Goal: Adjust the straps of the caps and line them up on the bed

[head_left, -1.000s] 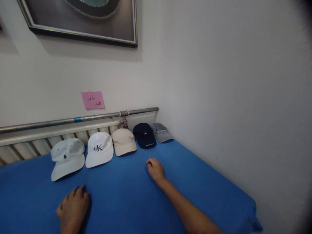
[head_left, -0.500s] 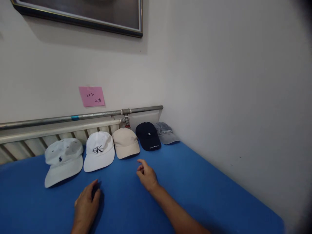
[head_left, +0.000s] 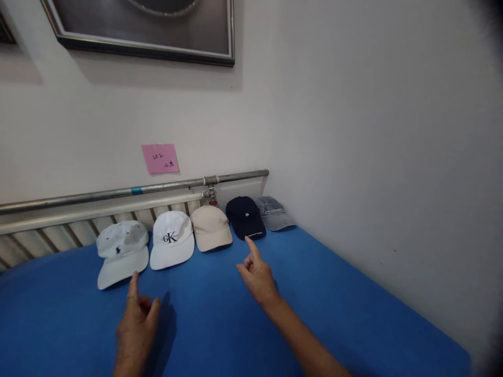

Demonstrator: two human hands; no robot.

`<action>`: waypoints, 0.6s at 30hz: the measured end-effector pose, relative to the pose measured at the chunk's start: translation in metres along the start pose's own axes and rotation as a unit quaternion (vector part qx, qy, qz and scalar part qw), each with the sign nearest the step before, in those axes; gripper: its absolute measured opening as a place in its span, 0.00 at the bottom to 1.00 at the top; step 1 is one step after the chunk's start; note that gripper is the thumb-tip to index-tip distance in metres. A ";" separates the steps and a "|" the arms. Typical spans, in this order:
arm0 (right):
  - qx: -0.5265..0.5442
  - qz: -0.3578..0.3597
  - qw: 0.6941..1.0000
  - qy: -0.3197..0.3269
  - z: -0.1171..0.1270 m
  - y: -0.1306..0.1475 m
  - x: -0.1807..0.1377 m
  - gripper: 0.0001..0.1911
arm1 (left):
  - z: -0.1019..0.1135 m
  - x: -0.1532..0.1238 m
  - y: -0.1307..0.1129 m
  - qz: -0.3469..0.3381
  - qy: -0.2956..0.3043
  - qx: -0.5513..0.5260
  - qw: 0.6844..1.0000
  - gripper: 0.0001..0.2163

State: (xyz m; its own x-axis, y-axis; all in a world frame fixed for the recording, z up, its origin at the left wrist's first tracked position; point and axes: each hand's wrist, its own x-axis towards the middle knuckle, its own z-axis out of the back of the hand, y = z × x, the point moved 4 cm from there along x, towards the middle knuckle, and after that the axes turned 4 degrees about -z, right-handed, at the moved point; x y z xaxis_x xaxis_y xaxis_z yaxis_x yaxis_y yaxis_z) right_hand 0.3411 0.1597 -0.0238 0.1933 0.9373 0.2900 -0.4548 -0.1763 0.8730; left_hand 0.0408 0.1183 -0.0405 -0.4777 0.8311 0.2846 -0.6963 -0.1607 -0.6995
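Several baseball caps stand in a row on a blue surface (head_left: 204, 309). From left to right they are a pale cap (head_left: 123, 248) with a small dark emblem, a white cap (head_left: 173, 243) with black letters, a beige cap (head_left: 212, 228), a navy cap (head_left: 245, 217) and a faded grey cap (head_left: 274, 213). My left hand (head_left: 137, 319) is empty, index finger extended and thumb apart; its fingertip appears at the pale cap's brim, contact unclear. My right hand (head_left: 257, 275), also empty, points its index finger at the navy cap's brim, the other fingers curled.
Behind the caps run a radiator (head_left: 63, 236) and a metal pipe (head_left: 168, 186) with a valve (head_left: 212, 195). A pink note (head_left: 160, 158) is stuck on the wall under a framed picture (head_left: 157, 52). A bare wall (head_left: 377, 157) borders the surface on the right.
Both index fingers have straightened. My right hand has moved up and right, from before the beige cap to the navy one. The camera view has shifted slightly left; the caps stay in place.
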 end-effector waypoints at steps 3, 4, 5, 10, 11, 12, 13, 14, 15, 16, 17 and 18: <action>0.013 0.059 0.998 -0.033 0.009 0.009 -0.001 0.36 | 0.009 -0.006 -0.013 -0.053 -0.045 0.003 0.998 0.38; 0.014 0.080 0.996 -0.047 0.011 0.013 -0.002 0.35 | 0.013 -0.008 -0.016 -0.069 -0.059 0.003 0.996 0.37; 0.013 0.100 0.993 -0.061 0.014 0.017 -0.004 0.33 | 0.015 -0.010 -0.020 -0.083 -0.071 0.004 0.994 0.37; -0.007 0.154 0.984 -0.091 0.019 0.032 -0.013 0.31 | 0.025 -0.021 -0.035 -0.141 -0.126 0.007 0.982 0.35; -0.013 0.159 0.983 -0.089 0.018 0.035 -0.014 0.31 | 0.025 -0.023 -0.038 -0.153 -0.127 0.002 0.980 0.35; -0.019 0.164 0.983 -0.085 0.017 0.037 -0.016 0.31 | 0.023 -0.025 -0.041 -0.164 -0.124 -0.004 0.979 0.35; -0.025 0.169 0.982 -0.080 0.016 0.039 -0.017 0.30 | 0.021 -0.027 -0.043 -0.169 -0.117 -0.009 0.978 0.35; -0.030 0.173 0.982 -0.075 0.015 0.040 -0.018 0.30 | 0.019 -0.028 -0.044 -0.171 -0.108 -0.015 0.979 0.36; -0.035 0.175 0.982 -0.070 0.013 0.040 -0.019 0.31 | 0.016 -0.028 -0.045 -0.168 -0.099 -0.020 0.981 0.36; -0.040 0.175 0.982 -0.065 0.012 0.040 -0.019 0.31 | 0.013 -0.028 -0.045 -0.161 -0.088 -0.025 0.983 0.37; -0.046 0.173 0.982 -0.061 0.010 0.039 -0.018 0.31 | 0.011 -0.028 -0.044 -0.152 -0.078 -0.030 0.985 0.37; -0.053 0.171 0.982 -0.057 0.008 0.037 -0.017 0.32 | 0.009 -0.027 -0.043 -0.142 -0.068 -0.034 0.987 0.38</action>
State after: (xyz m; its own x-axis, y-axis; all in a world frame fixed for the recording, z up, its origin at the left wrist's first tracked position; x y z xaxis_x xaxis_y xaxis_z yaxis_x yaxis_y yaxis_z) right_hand 0.3280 0.1344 0.0068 0.1078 0.7879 0.6063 -0.5970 -0.4363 0.6732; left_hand 0.0790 0.0983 -0.0123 -0.3385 0.7577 0.5579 -0.7774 0.1088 -0.6195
